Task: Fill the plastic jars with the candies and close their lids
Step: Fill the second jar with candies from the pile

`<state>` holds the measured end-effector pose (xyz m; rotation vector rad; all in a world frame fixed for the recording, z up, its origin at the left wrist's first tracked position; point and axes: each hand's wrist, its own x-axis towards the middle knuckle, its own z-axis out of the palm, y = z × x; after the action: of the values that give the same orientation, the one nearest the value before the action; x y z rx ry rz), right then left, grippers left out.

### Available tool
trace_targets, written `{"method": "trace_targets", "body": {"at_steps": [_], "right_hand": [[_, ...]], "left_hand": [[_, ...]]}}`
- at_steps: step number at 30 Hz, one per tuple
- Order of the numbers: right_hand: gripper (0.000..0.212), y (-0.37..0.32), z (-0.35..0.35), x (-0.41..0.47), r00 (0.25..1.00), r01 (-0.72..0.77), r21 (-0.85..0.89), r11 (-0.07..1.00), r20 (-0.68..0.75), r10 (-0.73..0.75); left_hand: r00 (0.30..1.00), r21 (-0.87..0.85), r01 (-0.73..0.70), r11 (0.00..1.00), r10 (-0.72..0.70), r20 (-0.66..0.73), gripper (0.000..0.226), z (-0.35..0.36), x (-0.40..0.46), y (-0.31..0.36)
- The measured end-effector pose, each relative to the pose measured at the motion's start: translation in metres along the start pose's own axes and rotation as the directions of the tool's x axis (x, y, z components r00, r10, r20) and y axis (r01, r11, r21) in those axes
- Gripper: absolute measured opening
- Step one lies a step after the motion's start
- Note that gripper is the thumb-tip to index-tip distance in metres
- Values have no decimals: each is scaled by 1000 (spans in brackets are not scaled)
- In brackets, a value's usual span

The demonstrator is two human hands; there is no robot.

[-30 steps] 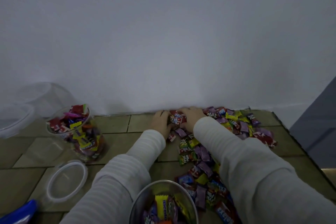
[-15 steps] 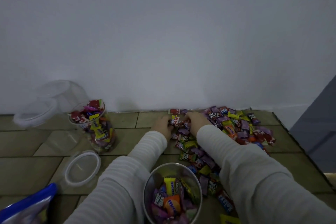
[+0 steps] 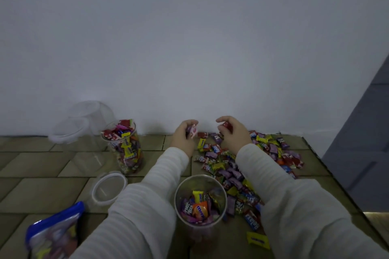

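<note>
Far jar (image 3: 126, 147) brimming, unlidded; near jar (image 3: 200, 204) barely started. Left hand (image 3: 185, 136), right hand (image 3: 232, 132) curled round candies, heap (image 3: 242, 172) towards table's right edge remaining.

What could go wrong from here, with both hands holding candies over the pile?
1. Both hands, left hand and right hand, hold candies well beyond the open jar; pieces may drop on the way back.
2. The sleeves flank that jar closely, so a forearm could tip it.
3. The full jar is heaped above its rim, so the loose lid may not seat.
</note>
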<state>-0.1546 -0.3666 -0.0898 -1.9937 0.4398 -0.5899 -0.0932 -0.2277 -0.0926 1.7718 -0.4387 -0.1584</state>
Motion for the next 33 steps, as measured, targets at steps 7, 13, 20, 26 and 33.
{"method": "trace_targets", "body": {"at_steps": [7,13,20,26,33], "right_hand": [[15,-37,-13,-28,993,15,242,970,-114,13],[16,-68,-19,-52,990,44,390,920,-141,12],[18,-92,-18,-92,987,25,696,718,-130,91],[19,-96,-3,-114,976,11,779,627,-143,162],[18,-94,10,-123,941,46,801,597,-236,244]], "left_hand": [[998,-79,-39,996,36,-49,29,-14,-19,20],[994,-246,-61,967,37,-103,24,-28,-34,36],[983,-505,-150,850,73,-169,22,-43,-72,54],[967,-569,-215,794,91,-239,25,-43,-98,45],[960,-532,-250,809,135,-246,29,-35,-116,45]]}}
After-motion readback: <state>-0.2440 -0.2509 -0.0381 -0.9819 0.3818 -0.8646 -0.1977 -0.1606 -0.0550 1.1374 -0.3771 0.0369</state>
